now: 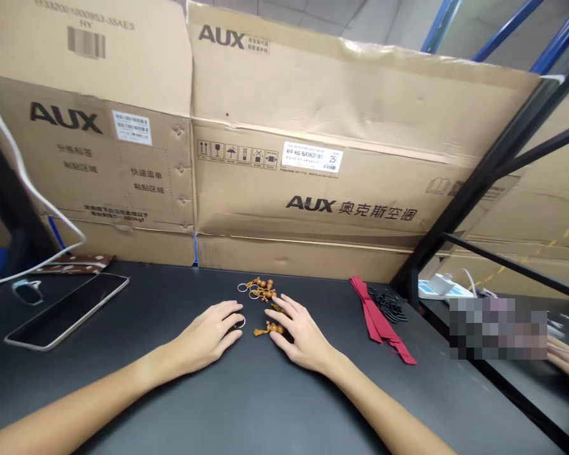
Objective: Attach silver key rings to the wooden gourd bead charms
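My left hand [212, 335] rests on the dark table, fingers apart, with a small metal ring [240, 321] partly under its fingertips. To its right, my right hand [299, 332] lies with its fingers spread over wooden beads [275, 328] that have an orange-brown tassel. More brown beads on cord [264, 289] lie just beyond the hands, with metal rings [254, 292] attached. Part of the beaded pieces is hidden beneath my right fingers.
A phone [69, 311] and glasses [27, 292] lie at the left. Red strips [379, 319] and black pieces [389, 304] are at the right. Cardboard [303, 177] walls the back. Beyond a black metal frame [459, 199], another person's hand [568, 360] shows.
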`<state>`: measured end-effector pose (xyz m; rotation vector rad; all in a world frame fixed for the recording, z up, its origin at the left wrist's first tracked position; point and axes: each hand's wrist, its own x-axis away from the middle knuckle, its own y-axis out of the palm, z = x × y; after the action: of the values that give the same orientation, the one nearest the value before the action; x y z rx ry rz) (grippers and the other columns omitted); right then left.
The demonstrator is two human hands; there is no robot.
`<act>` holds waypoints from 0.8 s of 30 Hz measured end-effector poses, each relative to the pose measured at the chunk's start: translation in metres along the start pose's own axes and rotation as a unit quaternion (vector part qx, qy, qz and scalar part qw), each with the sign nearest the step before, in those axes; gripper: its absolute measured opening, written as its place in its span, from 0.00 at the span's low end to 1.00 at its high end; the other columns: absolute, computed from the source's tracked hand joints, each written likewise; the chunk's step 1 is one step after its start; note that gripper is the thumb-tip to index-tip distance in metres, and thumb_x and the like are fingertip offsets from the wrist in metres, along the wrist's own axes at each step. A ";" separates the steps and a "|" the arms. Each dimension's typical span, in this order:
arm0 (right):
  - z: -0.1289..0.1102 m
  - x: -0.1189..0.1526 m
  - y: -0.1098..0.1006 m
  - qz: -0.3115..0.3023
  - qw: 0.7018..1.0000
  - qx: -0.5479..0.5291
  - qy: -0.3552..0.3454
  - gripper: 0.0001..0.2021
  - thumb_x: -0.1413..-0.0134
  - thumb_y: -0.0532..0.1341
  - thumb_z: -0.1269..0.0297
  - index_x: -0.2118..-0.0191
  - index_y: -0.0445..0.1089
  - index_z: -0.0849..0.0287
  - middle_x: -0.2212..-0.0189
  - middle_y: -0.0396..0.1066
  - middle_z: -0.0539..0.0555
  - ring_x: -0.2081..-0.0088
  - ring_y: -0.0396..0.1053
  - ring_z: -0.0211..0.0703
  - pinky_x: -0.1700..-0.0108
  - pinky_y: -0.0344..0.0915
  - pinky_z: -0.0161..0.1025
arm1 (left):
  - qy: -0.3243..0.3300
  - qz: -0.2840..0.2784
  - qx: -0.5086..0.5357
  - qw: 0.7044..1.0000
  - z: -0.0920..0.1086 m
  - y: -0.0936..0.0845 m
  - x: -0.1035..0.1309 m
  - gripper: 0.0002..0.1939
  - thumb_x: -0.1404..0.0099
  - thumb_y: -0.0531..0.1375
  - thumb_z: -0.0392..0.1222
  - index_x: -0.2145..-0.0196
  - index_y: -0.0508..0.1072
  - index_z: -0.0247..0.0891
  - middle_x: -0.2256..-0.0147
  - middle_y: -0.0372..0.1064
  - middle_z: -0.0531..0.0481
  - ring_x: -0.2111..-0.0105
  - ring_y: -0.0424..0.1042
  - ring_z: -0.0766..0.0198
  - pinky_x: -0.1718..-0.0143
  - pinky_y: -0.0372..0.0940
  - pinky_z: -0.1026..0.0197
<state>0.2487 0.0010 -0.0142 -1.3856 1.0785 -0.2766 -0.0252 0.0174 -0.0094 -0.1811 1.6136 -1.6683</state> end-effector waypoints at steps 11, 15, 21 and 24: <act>0.023 0.007 0.001 -0.037 0.999 -0.022 -0.001 0.19 0.33 0.51 0.65 0.40 0.65 0.56 0.38 0.60 0.57 0.34 0.52 0.53 0.37 0.59 0.55 | -0.033 -0.107 -0.023 0.993 -0.023 0.000 0.007 0.28 0.26 0.47 0.55 0.35 0.57 0.42 0.34 0.50 0.46 0.34 0.47 0.51 0.35 0.48 0.49; 0.045 0.007 -0.001 -0.028 0.999 -0.021 0.020 0.18 0.32 0.50 0.65 0.41 0.65 0.56 0.38 0.60 0.57 0.34 0.51 0.53 0.37 0.58 0.57 | -0.072 -0.096 -0.033 0.992 -0.036 0.000 0.002 0.29 0.27 0.47 0.57 0.36 0.60 0.38 0.34 0.50 0.43 0.34 0.49 0.50 0.35 0.49 0.49; 0.044 0.003 -0.004 0.004 1.000 -0.007 0.023 0.21 0.37 0.57 0.61 0.41 0.65 0.59 0.37 0.58 0.61 0.33 0.48 0.59 0.38 0.57 0.61 | -0.060 -0.046 -0.032 0.997 -0.034 -0.002 -0.005 0.30 0.28 0.49 0.57 0.37 0.61 0.36 0.35 0.53 0.40 0.35 0.52 0.48 0.36 0.50 0.46; 0.028 -0.001 -0.003 0.041 0.999 -0.012 0.001 0.19 0.40 0.60 0.61 0.44 0.68 0.58 0.38 0.59 0.61 0.33 0.48 0.58 0.37 0.56 0.61 | -0.025 -0.040 -0.025 0.999 -0.026 -0.001 -0.012 0.29 0.29 0.51 0.55 0.36 0.59 0.38 0.35 0.54 0.41 0.35 0.51 0.48 0.35 0.48 0.43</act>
<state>0.2702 0.0196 -0.0161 -1.3583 1.1403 -0.2064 -0.0331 0.0444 -0.0084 -0.3142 1.6303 -1.6720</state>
